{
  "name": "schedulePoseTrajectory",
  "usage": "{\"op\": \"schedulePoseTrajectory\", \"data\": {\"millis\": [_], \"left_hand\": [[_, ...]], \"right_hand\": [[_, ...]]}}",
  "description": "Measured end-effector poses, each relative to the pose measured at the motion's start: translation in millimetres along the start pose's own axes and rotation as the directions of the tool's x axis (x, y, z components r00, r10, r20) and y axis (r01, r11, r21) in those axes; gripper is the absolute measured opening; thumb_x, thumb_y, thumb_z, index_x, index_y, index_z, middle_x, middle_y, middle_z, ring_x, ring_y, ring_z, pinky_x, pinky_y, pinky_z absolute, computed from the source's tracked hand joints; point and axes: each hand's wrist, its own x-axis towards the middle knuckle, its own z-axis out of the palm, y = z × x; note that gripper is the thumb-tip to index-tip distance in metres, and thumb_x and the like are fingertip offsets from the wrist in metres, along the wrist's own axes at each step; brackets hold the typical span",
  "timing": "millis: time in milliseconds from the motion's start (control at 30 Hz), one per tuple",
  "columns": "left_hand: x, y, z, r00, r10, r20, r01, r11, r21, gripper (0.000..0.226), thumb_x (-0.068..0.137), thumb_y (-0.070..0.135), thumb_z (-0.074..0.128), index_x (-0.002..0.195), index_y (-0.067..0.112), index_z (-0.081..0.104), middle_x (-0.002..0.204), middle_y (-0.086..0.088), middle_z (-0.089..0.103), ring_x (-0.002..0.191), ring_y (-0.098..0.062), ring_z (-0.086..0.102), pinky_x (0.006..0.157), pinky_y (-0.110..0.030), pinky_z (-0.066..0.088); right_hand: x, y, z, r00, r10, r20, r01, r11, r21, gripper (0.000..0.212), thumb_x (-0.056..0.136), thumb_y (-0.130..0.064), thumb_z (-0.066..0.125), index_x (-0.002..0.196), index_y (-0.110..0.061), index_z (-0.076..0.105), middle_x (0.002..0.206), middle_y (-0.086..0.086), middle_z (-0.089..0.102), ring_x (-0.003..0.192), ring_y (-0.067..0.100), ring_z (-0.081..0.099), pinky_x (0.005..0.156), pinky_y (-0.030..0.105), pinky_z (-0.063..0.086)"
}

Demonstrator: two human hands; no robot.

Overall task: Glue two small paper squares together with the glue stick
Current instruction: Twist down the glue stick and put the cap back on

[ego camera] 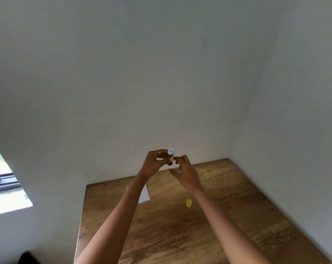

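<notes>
Holding the glue stick (170, 157) upright in the air, above the far edge of the table (228, 216), with both hands raised in front of the wall (161, 73). Left hand (155, 163) has its fingers curled around the blue tube, pinching it near the middle, and the whitish top pokes out above the fingers, so the cap (188, 203) is off. That yellow cap is sitting on the table by itself, roughly mid-table, under the right forearm and well apart from the stick. Right hand (184, 174) is just beside the tube with thumb and forefinger reaching in at its lower part; can't really tell if they're actually gripping it or only touching, the other fingers are loosely spread. White paper (144, 194) lies flat near the far left corner of the table, partly hidden behind the left forearm, so I can't say whether it's one square or two.
</notes>
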Motion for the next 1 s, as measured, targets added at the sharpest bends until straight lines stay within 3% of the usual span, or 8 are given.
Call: {"op": "schedulePoseTrajectory", "data": {"millis": [67,233,433,533,633,700,867,1000], "left_hand": [[-7.5,-21.7,10.0,0.994,-0.107,-0.017,0.108,0.993,0.044,0.021,0.081,0.004,0.068,0.101,0.008,0.069,0.091,-0.004,0.069,0.078,0.003,0.064,0.075,-0.012,0.046],[-32.1,-68.5,42.6,0.94,-0.342,0.013,0.335,0.927,0.171,0.022,0.084,0.017,0.065,0.105,0.013,0.065,0.098,-0.002,0.066,0.092,-0.016,0.061,0.078,-0.024,0.044],[-52.5,-93.1,63.0,0.903,-0.43,0.003,0.425,0.893,0.149,0.023,0.088,0.015,0.061,0.109,0.006,0.062,0.111,-0.011,0.064,0.091,-0.015,0.052,0.077,-0.026,0.038],[-56.6,-101.7,65.8,0.892,-0.451,0.008,0.445,0.883,0.151,0.025,0.087,0.021,0.063,0.109,0.009,0.062,0.109,-0.008,0.064,0.09,-0.016,0.054,0.078,-0.029,0.042],[-56.4,-103.5,64.7,0.892,-0.452,0.011,0.446,0.883,0.144,0.027,0.086,0.023,0.064,0.11,0.01,0.062,0.107,-0.005,0.063,0.092,-0.017,0.055,0.082,-0.031,0.044],[-54.5,-102.0,62.5,0.897,-0.443,0.003,0.439,0.889,0.131,0.026,0.086,0.021,0.065,0.109,0.009,0.062,0.104,-0.005,0.063,0.091,-0.017,0.055,0.082,-0.033,0.045],[-46.2,-85.1,49.3,0.926,-0.377,0.004,0.376,0.923,0.084,0.024,0.087,0.012,0.063,0.109,0.003,0.062,0.096,-0.003,0.06,0.089,-0.017,0.054,0.077,-0.025,0.042],[-33.9,-70.4,35.3,0.941,-0.339,-0.025,0.339,0.941,0.012,0.022,0.086,0.016,0.064,0.106,0.007,0.063,0.095,-0.004,0.063,0.087,-0.017,0.058,0.071,-0.019,0.043]], "right_hand": [[-13.8,19.4,4.3,0.978,0.122,0.169,-0.114,0.992,-0.061,0.038,0.088,-0.017,0.057,0.125,-0.02,0.052,0.114,-0.002,0.042,0.087,0.009,0.05,0.07,0.023,0.043],[-52.0,57.9,15.8,0.903,0.336,0.268,-0.3,0.939,-0.166,0.053,0.085,0.003,0.048,0.132,-0.02,0.046,0.129,0.007,0.037,0.108,0.018,0.051,0.076,0.025,0.046],[-61.9,73.0,25.4,0.781,0.492,0.386,-0.33,0.848,-0.414,0.066,0.084,-0.01,0.058,0.143,-0.018,0.029,0.147,0.014,0.022,0.128,0.033,0.04,0.096,0.037,0.044],[-59.3,78.0,31.0,0.796,0.497,0.346,-0.332,0.836,-0.436,0.043,0.086,-0.013,0.055,0.129,-0.015,0.049,0.141,0.014,0.037,0.12,0.031,0.048,0.094,0.038,0.046],[-57.1,75.0,31.3,0.845,0.463,0.269,-0.363,0.864,-0.348,0.01,0.087,-0.016,0.052,0.085,-0.015,0.062,0.102,0.01,0.061,0.094,0.027,0.059,0.07,0.029,0.041],[-55.6,71.8,31.3,0.846,0.483,0.228,-0.422,0.866,-0.269,0.011,0.085,-0.019,0.057,0.075,-0.019,0.054,0.085,0.004,0.058,0.083,0.023,0.059,0.065,0.027,0.036],[-42.7,47.2,28.3,0.841,0.541,-0.012,-0.525,0.82,0.226,0.024,0.085,-0.025,0.064,0.099,-0.01,0.051,0.09,0.001,0.056,0.082,0.016,0.055,0.063,0.023,0.041],[-23.3,14.7,16.6,0.875,0.484,0.012,-0.345,0.605,0.718,0.026,0.094,-0.023,0.051,0.119,-0.018,0.046,0.104,0.0,0.055,0.09,0.009,0.056,0.073,0.021,0.049]]}}
